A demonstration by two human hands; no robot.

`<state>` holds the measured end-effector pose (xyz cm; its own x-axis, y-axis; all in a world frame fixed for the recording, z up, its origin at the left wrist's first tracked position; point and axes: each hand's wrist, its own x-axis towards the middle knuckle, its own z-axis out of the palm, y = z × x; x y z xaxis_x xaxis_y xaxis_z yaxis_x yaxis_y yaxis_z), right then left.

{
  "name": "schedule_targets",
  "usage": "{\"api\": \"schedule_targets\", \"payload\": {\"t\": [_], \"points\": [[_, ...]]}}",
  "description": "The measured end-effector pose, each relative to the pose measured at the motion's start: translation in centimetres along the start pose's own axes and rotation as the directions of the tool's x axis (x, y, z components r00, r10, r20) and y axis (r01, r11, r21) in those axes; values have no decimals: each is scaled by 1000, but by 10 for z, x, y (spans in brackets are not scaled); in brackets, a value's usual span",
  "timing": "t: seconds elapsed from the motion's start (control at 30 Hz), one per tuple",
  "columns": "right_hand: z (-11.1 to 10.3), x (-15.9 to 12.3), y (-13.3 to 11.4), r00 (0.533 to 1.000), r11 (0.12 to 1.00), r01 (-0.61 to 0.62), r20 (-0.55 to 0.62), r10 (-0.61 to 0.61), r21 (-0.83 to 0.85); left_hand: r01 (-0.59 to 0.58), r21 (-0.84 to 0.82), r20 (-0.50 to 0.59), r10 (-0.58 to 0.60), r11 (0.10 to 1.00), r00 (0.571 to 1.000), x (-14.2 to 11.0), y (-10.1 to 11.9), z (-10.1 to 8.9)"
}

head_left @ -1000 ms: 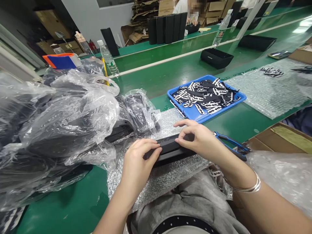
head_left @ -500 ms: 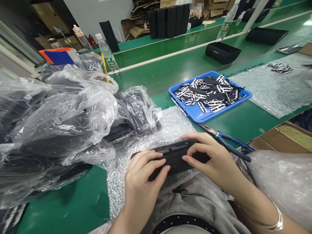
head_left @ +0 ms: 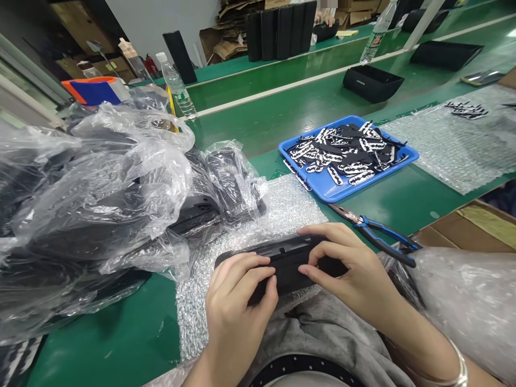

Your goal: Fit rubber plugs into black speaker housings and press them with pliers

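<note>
A long black plastic part (head_left: pixel 284 259) is held between both hands over a sheet of bubble wrap (head_left: pixel 282 212) at the near edge of the green bench. My left hand (head_left: pixel 237 306) wraps round its left end, fingers curled over the top. My right hand (head_left: pixel 350 274) grips the right end, thumb and fingers pinched on the part's front face. Blue-handled pliers (head_left: pixel 379 236) lie just right of my right hand.
A blue tray (head_left: pixel 387 166) of several black-and-white labels sits behind the pliers. Clear plastic bags (head_left: pixel 100 188) with black parts are heaped at the left. Water bottles (head_left: pixel 175 86), black boxes (head_left: pixel 373 83), another bubble-wrap sheet (head_left: pixel 455 145) and a cardboard box (head_left: pixel 471 226) lie around.
Both hands have pulled the black part nearer to my body and turned it, with the fingers shifting their grip along its front face.
</note>
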<state>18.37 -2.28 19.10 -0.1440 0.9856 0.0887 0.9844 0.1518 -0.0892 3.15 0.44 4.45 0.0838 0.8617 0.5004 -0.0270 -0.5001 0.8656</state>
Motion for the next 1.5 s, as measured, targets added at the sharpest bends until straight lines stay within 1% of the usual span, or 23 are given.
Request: {"api": "schedule_targets", "payload": {"t": [0.2, 0.47, 0.53, 0.63, 0.7, 0.8, 0.87, 0.93, 1.0, 1.03, 1.07, 1.1, 1.13, 1.17, 1.2, 1.23, 1.27, 1.3, 1.33, 1.37, 1.4, 1.43, 1.5], "points": [[-2, 1, 0, 1000, 1000, 1, 0, -1, 9, -25, 34, -6, 25, 999, 1000, 1, 0, 0], [-2, 2, 0, 999, 1000, 16, -33, -15, 17, -43, 10, 8, 43, 999, 999, 0, 0, 0], [-2, 2, 1, 997, 998, 59, -44, -58, 14, -41, 11, 6, 41, 999, 999, 0, -1, 0], [2, 3, 4, 980, 980, 198, -20, -198, -7, -47, 16, 31, 46, 999, 998, 2, -2, 0], [6, 3, 4, 965, 965, 261, -15, -262, -30, -60, 27, 63, 58, 998, 996, 4, -2, 0], [8, 3, 3, 963, 961, 265, -29, -268, -80, -77, 58, 106, 71, 995, 992, 7, -2, -3], [3, 2, 7, 969, 965, 238, -37, -243, -111, -90, 86, 136, 77, 992, 988, 9, -2, -5], [-7, -4, 20, 978, 973, 162, -104, -180, -164, -107, 120, 162, 87, 987, 983, 11, -4, -6], [-20, -15, 45, 969, 964, 7, -236, -73, -266, -138, 152, 200, 107, 979, 974, 13, -6, -7], [-26, -23, 60, 952, 940, -92, -307, -14, -330, -171, 168, 238, 129, 971, 963, 13, -8, -6], [-31, -31, 77, 939, 889, -167, -342, 12, -426, -215, 190, 281, 157, 958, 947, 14, -10, -5], [-34, -40, 94, 948, 818, -203, -317, 27, -539, -261, 219, 330, 181, 940, 926, 14, -12, -4], [-36, -48, 109, 959, 756, -208, -280, 34, -621, -304, 251, 368, 199, 919, 908, 14, -14, -3], [-37, -54, 122, 967, 714, -200, -251, 35, -671, -333, 280, 393, 209, 901, 896, 15, -17, -3], [-37, -60, 132, 971, 688, -199, -236, 42, -698, -337, 301, 398, 204, 892, 895, 16, -20, -3], [-37, -63, 139, 974, 678, -193, -224, 43, -709, -310, 300, 386, 182, 902, 904, 18, -23, -6], [-38, -65, 142, 975, 679, -189, -219, 41, -709, -244, 268, 374, 133, 932, 918, 20, -27, -9], [-38, -67, 142, 975, 688, -184, -220, 37, -702, -140, 205, 366, 57, 969, 929, 22, -30, -15], [-40, -67, 139, 974, 701, -178, -225, 25, -691, 2, 119, 362, -45, 993, 931, 25, -33, -21], [-42, -68, 135, 972, 719, -171, -236, 10, -673, 166, 15, 378, -159, 986, 912, 26, -34, -28], [-44, -68, 129, 968, 742, -167, -251, -2, -649, 332, -95, 412, -266, 939, 871, 26, -35, -35], [-46, -69, 123, 964, 767, -157, -267, -19, -622, 480, -199, 461, -351, 854, 815, 24, -34, -39], [-51, -72, 110, 962, 815, -117, -270, -50, -567, 701, -366, 569, -449, 612, 689, 14, -25, -39]]}}
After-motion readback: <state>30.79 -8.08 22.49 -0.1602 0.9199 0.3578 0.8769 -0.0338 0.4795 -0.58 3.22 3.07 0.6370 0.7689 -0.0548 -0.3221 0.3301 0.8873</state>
